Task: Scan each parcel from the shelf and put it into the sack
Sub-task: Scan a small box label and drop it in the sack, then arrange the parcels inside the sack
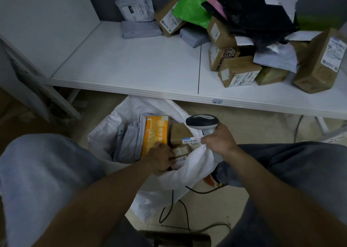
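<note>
The sack [169,173] looks like thin white woven plastic, slightly shiny and crumpled. Inside it, at about ten o'clock from the left hand [159,159], an orange box [155,134] has a glossy printed skin; at two o'clock sits matt brown cardboard [179,134] with a paper label. The grey mailers [129,143] beside the box are soft, dull plastic film. The scanner [203,123] is smooth hard plastic, black and pale grey. The shelf [131,66] looks like painted metal, matt white. On it, a green mailer [193,6] gleams, and black bags [253,11] look crinkled.
</note>
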